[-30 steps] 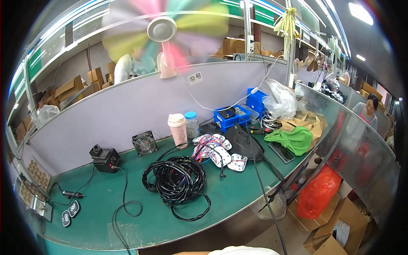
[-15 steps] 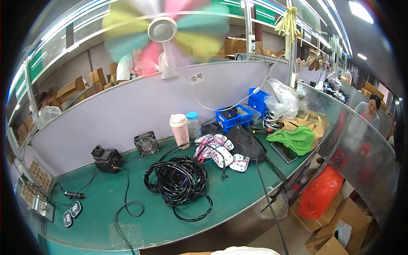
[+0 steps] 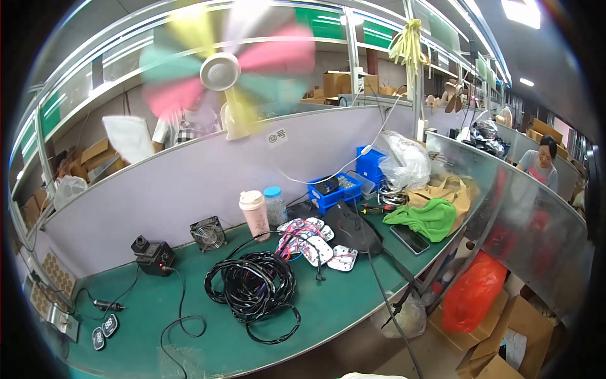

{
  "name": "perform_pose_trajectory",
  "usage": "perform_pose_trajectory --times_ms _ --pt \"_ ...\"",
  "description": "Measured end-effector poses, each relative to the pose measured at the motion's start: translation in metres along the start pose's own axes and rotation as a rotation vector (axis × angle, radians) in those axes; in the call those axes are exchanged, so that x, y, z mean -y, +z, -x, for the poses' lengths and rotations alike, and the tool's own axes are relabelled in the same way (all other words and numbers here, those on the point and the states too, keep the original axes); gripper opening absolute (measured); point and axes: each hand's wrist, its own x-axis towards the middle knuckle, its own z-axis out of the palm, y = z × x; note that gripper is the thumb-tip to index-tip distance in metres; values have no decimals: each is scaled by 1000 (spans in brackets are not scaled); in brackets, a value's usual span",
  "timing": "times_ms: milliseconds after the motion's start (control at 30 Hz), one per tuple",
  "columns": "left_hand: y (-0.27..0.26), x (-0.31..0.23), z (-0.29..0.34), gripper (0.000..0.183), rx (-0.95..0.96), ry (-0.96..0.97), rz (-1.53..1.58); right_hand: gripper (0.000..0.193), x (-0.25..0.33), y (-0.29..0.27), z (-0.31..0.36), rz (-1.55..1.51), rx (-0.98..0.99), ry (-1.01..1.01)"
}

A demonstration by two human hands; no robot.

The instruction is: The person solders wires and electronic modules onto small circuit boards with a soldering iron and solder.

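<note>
Neither of my hands shows in the head view. Closest on the green bench (image 3: 136, 328) lies a thick coil of black cable (image 3: 252, 287), with one loop trailing toward the front edge. Behind it is a pile of white oval circuit pads (image 3: 317, 251) with red and blue wires. Left of the coil stands a black box-shaped device (image 3: 154, 256) with a small red light and a lead. Two small dark oval pads (image 3: 110, 324) lie at the far left, near a black pen-like tool (image 3: 108, 306).
A pink tumbler (image 3: 254, 216), a blue-lidded jar (image 3: 275, 206) and a small square fan (image 3: 208, 234) line the divider. Blue bins (image 3: 334, 193), a black bag (image 3: 349, 230), a phone (image 3: 409, 240) and green cloth (image 3: 424, 219) stand rightward. A coloured fan (image 3: 219, 71) spins above. Co-workers are beyond.
My view has shifted, so the bench things sit a little further left and lower. Behind the divider, a white sheet-like thing has come into sight beside a person. Nothing on the bench has visibly moved.
</note>
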Motion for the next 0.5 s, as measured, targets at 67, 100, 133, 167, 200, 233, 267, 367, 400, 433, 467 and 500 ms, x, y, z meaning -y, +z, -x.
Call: perform_pose_trajectory --times_ms 67,100,133,167,200,233,267,367,400,433,467,500 --pt "-47 34 -44 51 339 -119 486 40 -8 -17 3 255 135 -277" --pt "42 -21 13 44 69 -38 149 57 -24 -44 6 428 207 -177" --pt "38 -29 12 44 78 -31 148 56 -8 -56 19 575 311 -272" --pt "28 -29 2 41 54 -50 172 55 16 -71 41 725 405 -362" --pt "19 -25 -7 40 37 -74 195 48 48 -95 54 764 588 -186" --pt "8 -21 -16 34 4 -16 207 41 85 -119 67 779 774 0" --pt "-2 -14 -24 34 11 -19 193 35 127 -140 86 623 617 206" --pt "-27 -23 -23 29 31 79 202 27 226 -209 110 969 -391 -143" --pt "-28 -25 -24 29 46 66 185 28 245 -256 123 1109 -699 -299" --pt "-32 -25 -27 29 14 36 163 35 277 -298 138 1783 -978 -429" --pt "-36 -23 -29 29 -22 9 144 45 307 -311 147 1764 -1295 102" --pt "-33 -19 -30 29 -11 1 141 51 312 -352 163 1938 -1489 37"
